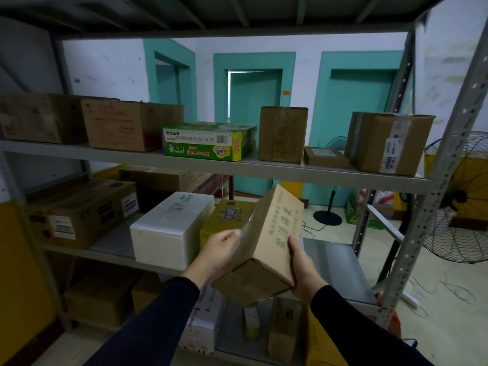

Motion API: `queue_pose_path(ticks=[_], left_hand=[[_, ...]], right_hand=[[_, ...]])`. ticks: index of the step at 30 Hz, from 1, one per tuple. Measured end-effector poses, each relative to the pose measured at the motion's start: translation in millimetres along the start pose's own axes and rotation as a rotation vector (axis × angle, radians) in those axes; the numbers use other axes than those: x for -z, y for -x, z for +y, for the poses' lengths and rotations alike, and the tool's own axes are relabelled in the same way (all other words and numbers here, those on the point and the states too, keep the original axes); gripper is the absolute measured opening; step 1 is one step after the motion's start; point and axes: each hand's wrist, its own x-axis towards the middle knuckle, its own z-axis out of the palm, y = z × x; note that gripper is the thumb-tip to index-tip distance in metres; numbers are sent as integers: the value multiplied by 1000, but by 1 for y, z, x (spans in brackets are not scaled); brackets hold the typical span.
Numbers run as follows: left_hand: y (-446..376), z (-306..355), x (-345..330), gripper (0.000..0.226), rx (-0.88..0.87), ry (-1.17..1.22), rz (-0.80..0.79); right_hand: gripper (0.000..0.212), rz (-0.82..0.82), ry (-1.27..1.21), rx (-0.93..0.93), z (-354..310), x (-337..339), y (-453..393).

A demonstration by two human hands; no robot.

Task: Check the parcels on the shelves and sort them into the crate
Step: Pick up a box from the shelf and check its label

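Lower centre of the frame: one brown box (266,241) with green print, held tilted in mid-air in front of the middle shelf (340,262), clear of it and of everything on it.

Left hand (221,253): on the box's left face, fingers curled round its edge.
Right hand (303,268): on the right face near the lower corner, thumb on the printed side, the other fingers hidden behind.

Neighbours on the middle shelf, just behind the box: white foam box (171,228), yellow carton (227,220). Upper shelf (237,167): row of parcels, including a green carton (208,141).

Crate: not in view; its place cannot be told.

Risks, as judged:
- Slip. Only the side faces are gripped and nothing shows under the bottom flaps; a heavy load could slide down and out.
- Bottom flaps. No tape is discernible on the underside; they might give way.
- Knock. The raised far corner sits close below the upper shelf's edge, so further tilting may strike it.
- Trip. Cables (435,291) trail on the floor at right, beside a fan (459,199); turning away with the box blocking the downward view could catch a foot.
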Motion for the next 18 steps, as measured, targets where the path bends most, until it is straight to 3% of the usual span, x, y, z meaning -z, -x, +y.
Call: queue_pose_path(ticks=[4,9,12,16,18], left_hand=[[-6,-23,11,44,141,-56,111],[-2,-26,3,31,373,364,-131],[-7,-21,-12,31,334,296,-131],[-20,-15,-37,53,166,-125,-71],[-16,-1,-49,61,93,-41,-116]], right_hand=[[48,-41,-90,-26,-7,15,2],[55,-48,-139,-26,-12,37,5],[56,-18,-149,-19,-15,51,8],[58,-3,-89,20,-23,70,10],[56,-12,-53,23,-24,74,9]])
